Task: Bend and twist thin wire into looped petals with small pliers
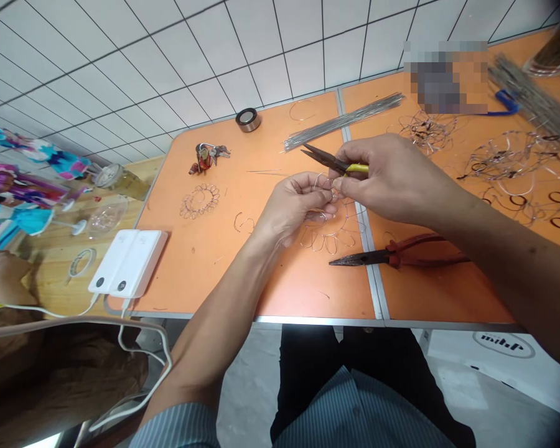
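1. Two hands (340,180) work together above an orange folding table (280,274), close to its near edge. The left hand (292,208) pinches a thin wire loop (324,190) between thumb and fingertips, its grip pressed firmly together.
2. The right hand (392,180) closes around small yellow-handled pliers (350,167), with the tips pointing left. The pliers' jaws look slightly spread, and they sit just beside the wire rather than on it, though the exact gap is hard to tell.
3. Below the hands, a petal-shaped wire frame (329,239) lies on the table. The pinched loop appears to belong to it, but the fingers hide the join.
4. Pinching the wire right beside the working spot looks like the best hold, since it keeps the thin loop from springing or twisting. Short, steady pressure from the pliers' tips would suit wire this fine.
5. Red-handled long-nose pliers (396,254) lie just below the right hand, within easy reach. A bundle of straight wires (343,121) lies farther up the table, and more wire frames (508,158) sit to the right.
6. Two white power banks (126,262) rest at the table's left end, and a co-worker's hand (4,280) shows beyond them.
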The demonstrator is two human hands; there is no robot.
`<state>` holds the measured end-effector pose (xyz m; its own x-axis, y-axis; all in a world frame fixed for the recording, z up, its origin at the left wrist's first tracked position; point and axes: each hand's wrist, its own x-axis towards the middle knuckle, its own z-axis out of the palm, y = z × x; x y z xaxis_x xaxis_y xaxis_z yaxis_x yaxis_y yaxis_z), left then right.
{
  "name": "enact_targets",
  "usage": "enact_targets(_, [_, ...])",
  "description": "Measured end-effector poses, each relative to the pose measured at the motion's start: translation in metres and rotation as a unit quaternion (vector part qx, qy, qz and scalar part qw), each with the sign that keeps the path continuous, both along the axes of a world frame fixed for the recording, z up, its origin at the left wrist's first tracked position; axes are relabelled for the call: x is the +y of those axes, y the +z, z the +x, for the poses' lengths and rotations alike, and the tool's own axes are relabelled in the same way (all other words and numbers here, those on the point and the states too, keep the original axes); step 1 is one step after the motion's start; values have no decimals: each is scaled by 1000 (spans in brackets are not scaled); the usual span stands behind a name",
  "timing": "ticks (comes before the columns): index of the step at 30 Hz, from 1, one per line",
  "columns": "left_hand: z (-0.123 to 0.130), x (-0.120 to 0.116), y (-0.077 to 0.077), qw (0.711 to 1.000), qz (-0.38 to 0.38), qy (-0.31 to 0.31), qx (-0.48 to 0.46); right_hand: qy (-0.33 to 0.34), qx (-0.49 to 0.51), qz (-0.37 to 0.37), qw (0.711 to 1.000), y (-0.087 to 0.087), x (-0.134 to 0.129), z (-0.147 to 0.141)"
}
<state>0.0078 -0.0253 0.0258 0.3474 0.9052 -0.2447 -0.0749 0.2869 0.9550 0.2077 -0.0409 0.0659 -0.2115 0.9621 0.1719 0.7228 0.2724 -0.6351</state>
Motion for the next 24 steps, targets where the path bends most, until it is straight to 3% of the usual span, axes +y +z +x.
enact_targets(24, [2,-2,-1,1000,-5,-20,-5,12,-2,-11,1000,5,-2,-2])
